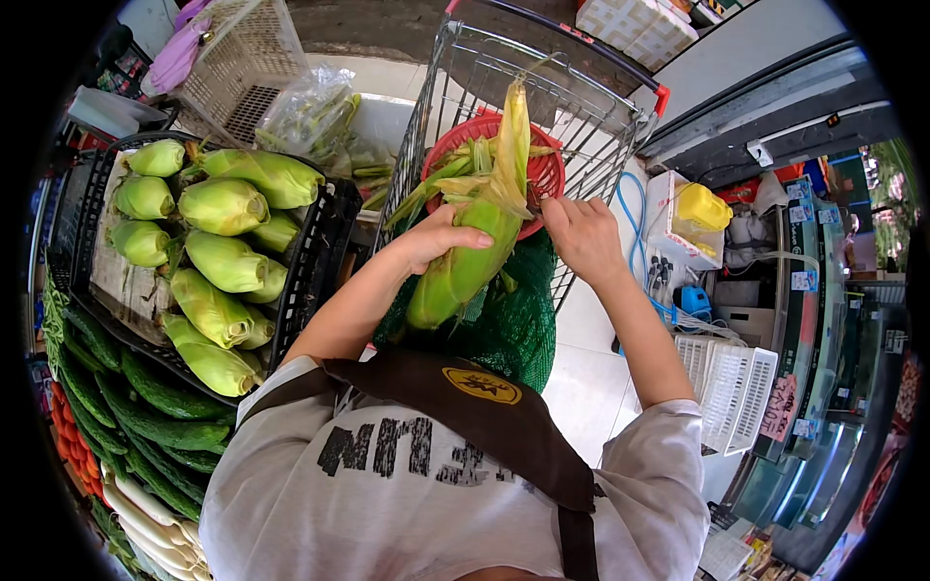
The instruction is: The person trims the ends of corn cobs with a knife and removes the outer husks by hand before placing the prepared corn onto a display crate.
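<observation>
My left hand [445, 236] grips an ear of corn [465, 265] in its green husk, its thumb across the near side. The ear slants upward, and loose yellowish husk leaves [514, 138] stick up from its top end. My right hand [583, 236] is curled beside the upper husk; whether its fingertips pinch a leaf is hidden. Behind the ear, a red plastic basket [454, 145] holding stripped husk leaves sits in a metal shopping cart [581, 120]. Green mesh netting [527, 312] hangs below the ear, close to my apron [407, 385].
At left, a black plastic crate [301, 290] holds several trimmed ears of corn [225, 207]. Cucumbers [160, 428], white radishes [145, 519] and carrots [73, 443] lie nearer. A bag of husks [305, 120] is beside the cart. White baskets [734, 399] and a blue hose [639, 225] are at right.
</observation>
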Demonstrator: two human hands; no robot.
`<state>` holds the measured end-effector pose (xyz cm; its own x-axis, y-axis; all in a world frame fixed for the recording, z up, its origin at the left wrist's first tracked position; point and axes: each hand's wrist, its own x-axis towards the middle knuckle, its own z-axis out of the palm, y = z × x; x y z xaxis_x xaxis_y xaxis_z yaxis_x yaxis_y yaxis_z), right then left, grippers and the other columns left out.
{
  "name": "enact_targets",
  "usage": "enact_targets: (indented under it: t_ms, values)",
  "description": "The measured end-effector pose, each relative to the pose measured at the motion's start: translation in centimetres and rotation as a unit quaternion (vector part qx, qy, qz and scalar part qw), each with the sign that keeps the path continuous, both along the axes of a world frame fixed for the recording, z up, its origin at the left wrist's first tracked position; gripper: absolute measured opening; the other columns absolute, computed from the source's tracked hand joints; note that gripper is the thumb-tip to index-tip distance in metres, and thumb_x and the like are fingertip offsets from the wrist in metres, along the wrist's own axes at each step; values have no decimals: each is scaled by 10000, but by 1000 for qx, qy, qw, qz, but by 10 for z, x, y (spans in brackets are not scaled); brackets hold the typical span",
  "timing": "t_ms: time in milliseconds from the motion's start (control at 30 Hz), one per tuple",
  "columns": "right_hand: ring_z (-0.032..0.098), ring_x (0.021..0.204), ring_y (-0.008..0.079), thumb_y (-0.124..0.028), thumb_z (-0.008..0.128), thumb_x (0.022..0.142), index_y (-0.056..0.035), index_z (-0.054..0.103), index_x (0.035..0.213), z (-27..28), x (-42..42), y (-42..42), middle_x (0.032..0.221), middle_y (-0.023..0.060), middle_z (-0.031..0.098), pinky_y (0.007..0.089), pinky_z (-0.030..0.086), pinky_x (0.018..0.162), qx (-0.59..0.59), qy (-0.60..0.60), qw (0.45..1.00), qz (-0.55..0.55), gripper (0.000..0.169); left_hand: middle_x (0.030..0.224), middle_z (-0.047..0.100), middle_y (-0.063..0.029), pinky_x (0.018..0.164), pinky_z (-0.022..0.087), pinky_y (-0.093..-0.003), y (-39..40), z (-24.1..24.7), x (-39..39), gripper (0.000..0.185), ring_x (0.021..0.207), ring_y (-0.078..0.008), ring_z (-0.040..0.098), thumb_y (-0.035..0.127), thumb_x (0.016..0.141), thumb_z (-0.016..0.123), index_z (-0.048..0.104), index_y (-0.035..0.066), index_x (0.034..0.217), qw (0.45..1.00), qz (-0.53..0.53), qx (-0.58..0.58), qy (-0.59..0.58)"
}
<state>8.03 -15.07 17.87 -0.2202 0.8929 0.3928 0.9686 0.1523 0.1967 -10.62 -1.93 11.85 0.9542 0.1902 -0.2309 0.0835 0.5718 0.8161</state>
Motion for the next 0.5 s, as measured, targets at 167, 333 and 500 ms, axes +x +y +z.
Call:
enact_targets:
  t_ms: [167, 333, 500]
  values:
    - [523, 598, 156, -128, 524, 702, -109, 470, 774, 4, -2, -3, 647, 11, 470, 285, 376, 562, 7, 9, 1000, 24, 93, 1079, 559, -97, 824, 468, -329, -1, -11, -3, 605, 971, -187, 558, 193, 695, 673, 435, 4, 1218, 997, -37, -62, -11]
    - [516, 560, 174, -110, 556, 717, -94, 458, 783, 12, -3, -5, 622, 19, 479, 297, 361, 538, 2, 11, 1000, 28, 120, 1089, 555, -99, 831, 466, -332, 0, -13, -3, 635, 977, -192, 556, 212, 688, 671, 419, 13, 1235, 996, -57, -67, -29]
    - [522, 548, 188, -109, 570, 724, -86, 442, 783, 11, -1, -4, 613, 24, 490, 309, 360, 526, -20, 1, 999, 30, 143, 1102, 548, -95, 839, 464, -337, 0, -8, -3, 664, 977, -196, 555, 218, 688, 681, 401, 14, 1254, 994, -66, -83, -26]
